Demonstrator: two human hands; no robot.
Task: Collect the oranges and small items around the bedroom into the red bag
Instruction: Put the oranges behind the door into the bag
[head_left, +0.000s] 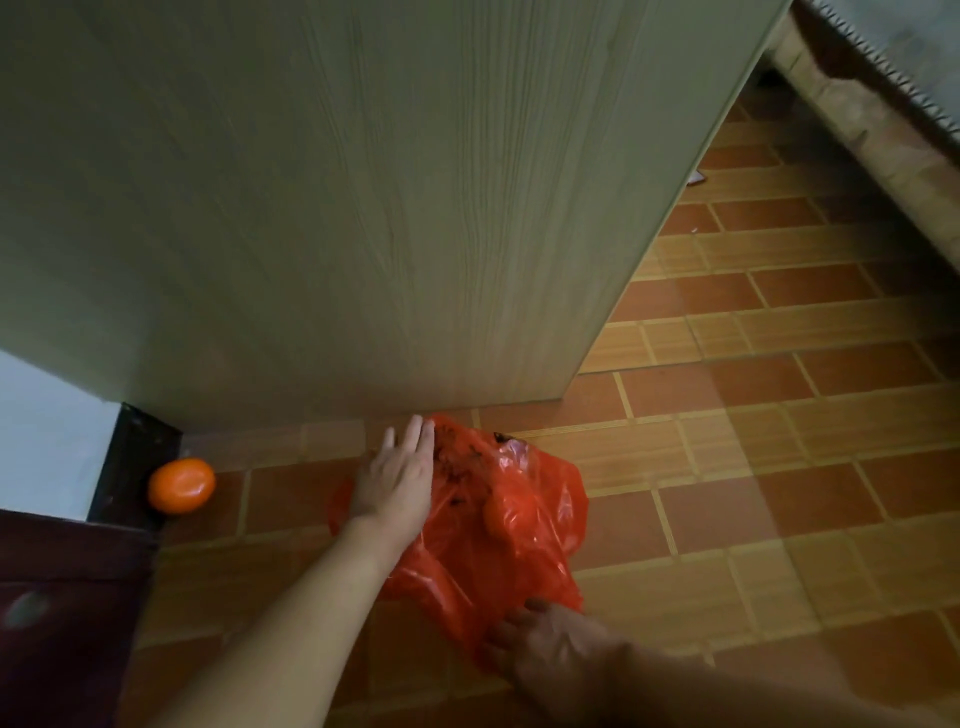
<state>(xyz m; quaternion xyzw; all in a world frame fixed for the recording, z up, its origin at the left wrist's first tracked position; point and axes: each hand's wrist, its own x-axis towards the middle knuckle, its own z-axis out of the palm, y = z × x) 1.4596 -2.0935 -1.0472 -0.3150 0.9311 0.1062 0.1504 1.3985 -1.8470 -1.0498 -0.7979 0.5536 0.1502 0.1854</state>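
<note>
- Lying crumpled on the tiled floor (779, 441), the red bag (498, 530) is seen just in front of the lower edge of a pale wood-grain panel (363, 208), which looks like a door or a cabinet side.
- A rounded bulge is shown through the thin plastic on the bag's right half; its colour suggests an orange, though this cannot be told for certain.
- Dark specks are seen on the upper part of the bag, near the panel.
- The left hand (397, 478) is stretched forward with its fingers (415, 431) straight and held close together; the palm is laid over the bag's upper left edge and nothing is gripped by it.
- The right hand (545, 644) is placed at the near end of the bag, in shadow; its fingers (506, 626) are bent onto the plastic, but whether the plastic is actually pinched cannot be told.
- An orange (181, 485) is seen loose on the floor to the left, well apart from the bag, resting against a dark skirting strip (130, 457) at the foot of a white wall (47, 431).
- A dark maroon object (62, 613) is seen at the lower left edge, its nature unclear.
- The edge of a bed (883, 104) is visible at the upper right.
</note>
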